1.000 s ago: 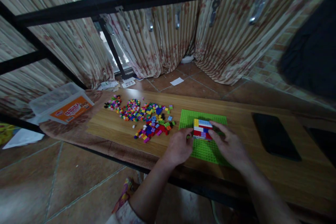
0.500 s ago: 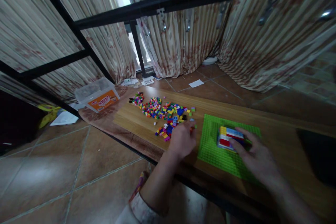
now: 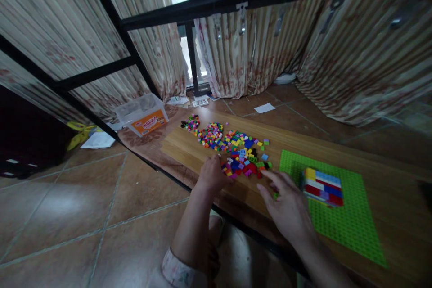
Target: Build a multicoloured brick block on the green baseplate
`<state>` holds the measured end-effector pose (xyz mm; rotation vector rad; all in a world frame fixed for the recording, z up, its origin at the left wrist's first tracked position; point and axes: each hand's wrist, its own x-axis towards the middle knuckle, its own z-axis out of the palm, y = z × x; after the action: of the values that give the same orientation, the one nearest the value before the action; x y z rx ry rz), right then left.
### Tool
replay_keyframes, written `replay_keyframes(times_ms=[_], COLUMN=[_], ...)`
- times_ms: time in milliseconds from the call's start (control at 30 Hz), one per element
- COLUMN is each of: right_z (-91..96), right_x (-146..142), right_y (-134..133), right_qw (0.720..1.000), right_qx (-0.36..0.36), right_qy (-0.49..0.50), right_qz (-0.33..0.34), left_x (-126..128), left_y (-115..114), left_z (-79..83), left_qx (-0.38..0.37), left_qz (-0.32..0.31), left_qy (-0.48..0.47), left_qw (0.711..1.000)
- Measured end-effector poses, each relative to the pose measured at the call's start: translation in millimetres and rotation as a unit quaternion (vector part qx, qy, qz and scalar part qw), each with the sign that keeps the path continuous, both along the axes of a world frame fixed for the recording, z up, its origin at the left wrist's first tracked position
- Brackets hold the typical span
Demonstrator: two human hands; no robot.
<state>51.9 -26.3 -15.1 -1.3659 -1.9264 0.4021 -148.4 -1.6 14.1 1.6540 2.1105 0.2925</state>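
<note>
A block of stacked toy bricks, in yellow, light blue, white, red and blue, sits on the green baseplate, with no hand on it. At the near left edge of the loose toy bricks rests my left hand, its thumb and bent fingers apart; its palm side is hidden. Between the pile and the baseplate, my right hand reaches in with thumb and fingers spread. A small green brick shows just beneath it, apparently not gripped.
A clear plastic box with an orange label stands at the table's far left end. The wooden table top is long and narrow. Behind it are a dark metal frame and striped curtains. Papers lie on the tiled floor.
My right hand has let go of the brick block and moved left to the loose bricks. The left hand has shifted to the pile's near left side and opened. The view has turned slightly left.
</note>
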Motion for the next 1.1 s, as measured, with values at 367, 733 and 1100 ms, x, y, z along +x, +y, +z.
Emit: replay_keyframes(times_ms=[367, 733, 1100], right_z=[-25.4, -20.8, -11.4], right_x=[-22.7, -12.7, -52.6], right_y=[30.6, 37.6, 40.7], right_qw=[0.992, 0.995, 0.999], right_qx=[-0.027, -0.003, -0.015], right_qy=[-0.096, -0.014, -0.016], right_qz=[-0.082, -0.095, -0.039], left_x=[1.5, -6.8, -9.8], left_y=[21.3, 14.8, 13.3], left_z=[-14.8, 7.2, 35.7], left_qx=[0.105, 0.21, 0.296], left_qz=[0.036, 0.105, 0.299], left_qy=[-0.039, -0.243, -0.699], left_qw=[0.993, 0.941, 0.579])
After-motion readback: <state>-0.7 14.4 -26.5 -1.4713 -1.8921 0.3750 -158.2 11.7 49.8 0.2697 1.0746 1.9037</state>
